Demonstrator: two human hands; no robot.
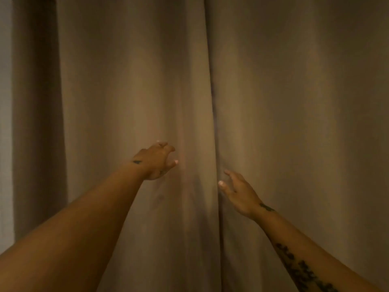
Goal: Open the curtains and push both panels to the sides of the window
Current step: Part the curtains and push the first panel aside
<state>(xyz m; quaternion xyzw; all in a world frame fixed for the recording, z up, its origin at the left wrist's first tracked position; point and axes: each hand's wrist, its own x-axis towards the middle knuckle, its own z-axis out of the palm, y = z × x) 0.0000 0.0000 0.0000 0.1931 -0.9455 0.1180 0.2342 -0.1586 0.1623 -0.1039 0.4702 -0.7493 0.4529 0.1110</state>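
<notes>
Almost the whole view is filled by two brown curtain panels, which hang closed and meet along a vertical seam just right of centre. The left panel point(126, 91) is seen to fall in broad soft folds, and its inner edge overlaps the right panel point(305, 102) at the seam. At the far left a darker fold of fabric point(37, 123) hangs, and beyond it a pale strip of wall point(5, 123) is visible.

Both bare arms are stretched forward toward the seam. The left hand point(156, 161) is held up against the left panel, just left of the seam; its fingers are curled loosely and spread, with nothing gripped (whether the fingertips actually touch the cloth cannot be told in the dim light). A small dark tattoo is seen at its wrist.

The right hand point(237, 190) is placed lower and nearer, just beside the seam on the right panel. It is held unclenched, thumb and fingers pointing toward the overlapping edge, the fingertips at or nearly at the fabric; no cloth is seen gathered in it. A small tattoo marks this wrist too, and a line of dark lettering runs along the right forearm point(305, 268).

The two hands are kept apart, with the seam between them.
</notes>
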